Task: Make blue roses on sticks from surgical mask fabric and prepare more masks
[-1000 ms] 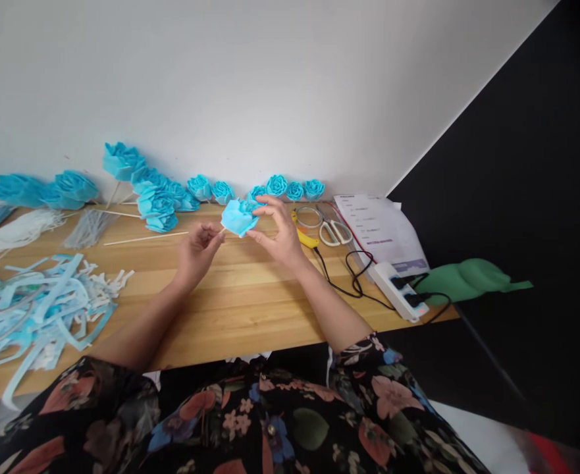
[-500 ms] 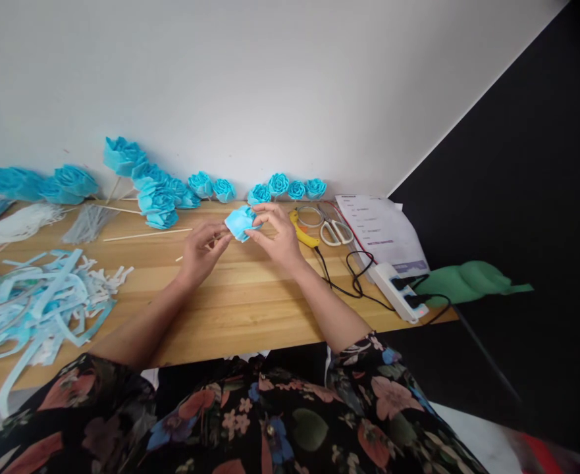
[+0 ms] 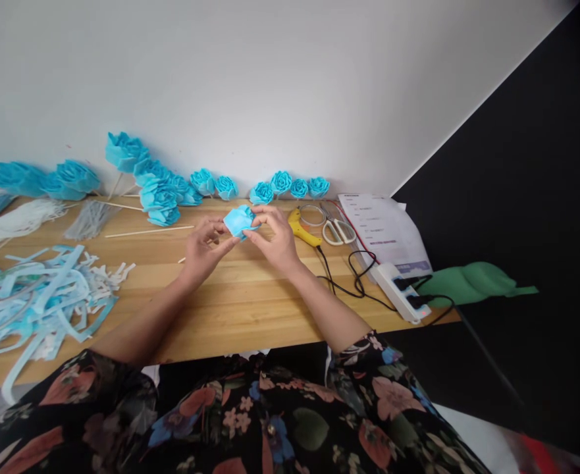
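Observation:
A blue paper flower (image 3: 239,221) is held up between my two hands above the middle of the table. My right hand (image 3: 276,238) pinches its right side between thumb and fingers. From the left, my left hand (image 3: 205,242) grips the flower's edge or base, its thumb just below the petals; its fingertips are partly hidden. Behind the hands, several finished blue flowers (image 3: 280,182) lean along the wall. A yellow glue gun (image 3: 303,228) lies just right of my right hand. To the left of my left hand rests a thin wooden stick (image 3: 149,232).
White-handled scissors (image 3: 338,232), printed sheets (image 3: 386,230) and a white power strip (image 3: 402,291) with black cables occupy the right side. At left lie a heap of blue strips (image 3: 47,296), clear ties (image 3: 89,219) and white strands (image 3: 20,220). A green bag (image 3: 472,283) sits past the right edge.
My left hand has closed in on the flower, its thumb now reaching under the petals. My right hand keeps its pinch. The view has shifted very slightly.

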`<state>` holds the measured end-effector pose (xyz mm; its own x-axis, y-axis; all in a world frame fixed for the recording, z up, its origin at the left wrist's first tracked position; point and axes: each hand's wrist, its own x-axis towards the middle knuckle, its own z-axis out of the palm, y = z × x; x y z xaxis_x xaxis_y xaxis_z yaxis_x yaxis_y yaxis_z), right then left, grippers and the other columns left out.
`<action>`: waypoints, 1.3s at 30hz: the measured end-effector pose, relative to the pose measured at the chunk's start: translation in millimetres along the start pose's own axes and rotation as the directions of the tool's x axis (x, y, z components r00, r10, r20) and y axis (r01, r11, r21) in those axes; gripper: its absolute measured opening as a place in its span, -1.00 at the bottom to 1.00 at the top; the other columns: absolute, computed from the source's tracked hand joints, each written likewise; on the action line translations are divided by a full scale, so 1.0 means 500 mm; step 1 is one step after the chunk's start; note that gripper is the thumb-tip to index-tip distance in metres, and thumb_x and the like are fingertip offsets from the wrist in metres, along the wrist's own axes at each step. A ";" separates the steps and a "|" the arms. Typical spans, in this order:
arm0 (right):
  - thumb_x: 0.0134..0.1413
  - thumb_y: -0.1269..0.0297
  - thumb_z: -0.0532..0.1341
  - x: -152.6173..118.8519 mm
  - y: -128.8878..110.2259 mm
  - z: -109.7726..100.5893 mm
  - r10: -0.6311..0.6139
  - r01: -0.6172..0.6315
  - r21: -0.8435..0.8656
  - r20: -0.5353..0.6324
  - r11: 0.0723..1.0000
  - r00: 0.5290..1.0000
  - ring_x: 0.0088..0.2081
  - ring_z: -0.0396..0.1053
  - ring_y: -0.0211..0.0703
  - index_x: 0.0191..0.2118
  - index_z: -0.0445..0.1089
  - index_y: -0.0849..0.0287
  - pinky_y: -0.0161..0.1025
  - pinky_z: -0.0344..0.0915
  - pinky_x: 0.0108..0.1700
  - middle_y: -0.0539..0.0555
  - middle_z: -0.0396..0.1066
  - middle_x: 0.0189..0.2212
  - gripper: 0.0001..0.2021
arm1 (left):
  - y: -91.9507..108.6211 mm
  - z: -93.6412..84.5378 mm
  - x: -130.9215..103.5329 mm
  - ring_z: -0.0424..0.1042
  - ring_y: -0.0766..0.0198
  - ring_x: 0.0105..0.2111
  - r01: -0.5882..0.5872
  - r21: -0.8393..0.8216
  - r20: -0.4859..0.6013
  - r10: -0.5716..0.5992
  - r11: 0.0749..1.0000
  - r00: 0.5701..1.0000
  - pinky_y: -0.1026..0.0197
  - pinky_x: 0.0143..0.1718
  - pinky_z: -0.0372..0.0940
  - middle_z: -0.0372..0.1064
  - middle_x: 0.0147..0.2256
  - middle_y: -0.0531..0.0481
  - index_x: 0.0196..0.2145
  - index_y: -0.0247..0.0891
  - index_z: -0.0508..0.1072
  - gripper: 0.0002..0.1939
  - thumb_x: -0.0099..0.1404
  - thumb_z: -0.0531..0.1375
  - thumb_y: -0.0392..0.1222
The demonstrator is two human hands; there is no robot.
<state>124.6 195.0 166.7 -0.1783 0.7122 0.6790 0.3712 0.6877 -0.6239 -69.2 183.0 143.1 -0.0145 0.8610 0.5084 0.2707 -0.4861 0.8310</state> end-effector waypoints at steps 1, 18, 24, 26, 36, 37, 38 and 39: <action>0.20 0.18 0.32 0.000 0.000 0.001 -0.002 0.002 0.000 -0.001 1.000 1.000 0.09 0.41 0.02 -0.29 0.38 0.05 0.03 0.26 0.19 0.12 0.50 -0.01 -0.87 | 0.001 0.001 0.000 0.41 0.22 -0.24 -0.001 0.004 -0.015 0.001 1.000 1.000 0.22 -0.32 0.28 0.47 -0.17 -0.13 -0.35 -0.24 0.54 -0.75 0.18 0.39 0.00; 0.15 0.14 0.35 -0.012 -0.003 0.022 0.063 -0.065 -0.100 -0.023 0.993 0.998 0.09 0.38 0.06 -0.30 0.36 0.05 0.06 0.27 0.19 0.15 0.47 -0.01 -0.82 | 0.024 0.016 -0.015 0.36 0.21 -0.30 -0.036 0.068 -0.048 0.039 0.997 0.998 0.21 -0.37 0.23 0.46 -0.27 -0.09 -0.43 -0.22 0.55 -0.80 0.21 0.35 -0.05; 0.19 0.12 0.33 -0.012 -0.002 0.021 0.034 -0.040 -0.131 -0.047 0.991 0.998 0.03 0.40 0.02 -0.35 0.37 0.05 0.04 0.33 0.14 0.12 0.48 -0.06 -0.81 | 0.027 0.014 -0.011 0.35 0.21 -0.30 -0.025 0.082 -0.045 0.029 0.996 0.999 0.20 -0.34 0.23 0.45 -0.28 -0.08 -0.45 -0.23 0.53 -0.82 0.18 0.34 -0.08; 0.22 0.11 0.30 -0.011 0.000 0.020 0.018 -0.024 -0.137 -0.049 0.990 0.999 0.03 0.41 0.01 -0.36 0.37 0.04 0.03 0.34 0.13 0.11 0.49 -0.06 -0.81 | 0.027 0.014 -0.010 0.35 0.21 -0.31 -0.032 0.083 -0.046 0.036 0.996 0.998 0.20 -0.34 0.23 0.44 -0.29 -0.08 -0.46 -0.23 0.53 -0.84 0.18 0.34 -0.11; 0.30 -0.05 0.19 -0.002 -0.002 0.001 0.167 -0.157 0.242 -0.020 0.958 0.986 0.26 0.33 -0.05 0.04 0.39 0.00 -0.01 0.29 0.26 0.14 0.41 0.19 -0.67 | -0.004 0.003 -0.005 0.31 0.26 -0.34 -0.020 0.018 -0.089 0.021 1.000 0.996 0.22 -0.32 0.23 0.39 -0.29 -0.05 -0.40 -0.22 0.52 -0.85 0.22 0.34 -0.10; 0.26 -0.11 0.22 -0.001 0.001 0.002 0.203 -0.189 0.304 -0.014 0.934 0.979 0.29 0.30 -0.05 0.14 0.32 -0.02 -0.01 0.28 0.28 0.15 0.37 0.24 -0.55 | -0.005 0.001 -0.004 0.32 0.26 -0.33 -0.026 0.003 -0.090 0.027 1.000 0.996 0.21 -0.30 0.24 0.39 -0.29 -0.05 -0.39 -0.21 0.52 -0.85 0.24 0.34 -0.10; 0.19 -0.17 0.26 0.000 0.006 0.005 0.230 -0.219 0.357 0.011 0.908 0.973 0.33 0.27 -0.05 0.25 0.23 -0.03 0.00 0.27 0.30 0.17 0.32 0.28 -0.40 | -0.005 -0.001 -0.003 0.33 0.25 -0.31 -0.039 -0.015 -0.089 0.037 0.999 0.995 0.21 -0.27 0.24 0.39 -0.28 -0.04 -0.38 -0.21 0.52 -0.86 0.26 0.33 -0.11; 0.11 -0.24 0.29 0.000 0.011 0.009 0.246 -0.248 0.402 0.057 0.881 0.968 0.35 0.24 -0.03 0.34 0.11 -0.05 0.01 0.26 0.31 0.19 0.28 0.32 -0.23 | -0.003 -0.002 -0.003 0.34 0.25 -0.29 -0.056 -0.033 -0.089 0.053 0.998 0.995 0.21 -0.25 0.25 0.38 -0.27 -0.04 -0.37 -0.21 0.52 -0.86 0.27 0.33 -0.12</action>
<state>122.5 199.6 161.6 -0.1330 0.8663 0.4816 0.0049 0.4864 -0.8737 -70.5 182.3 141.4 -0.0860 0.8174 0.5696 0.2395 -0.5380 0.8082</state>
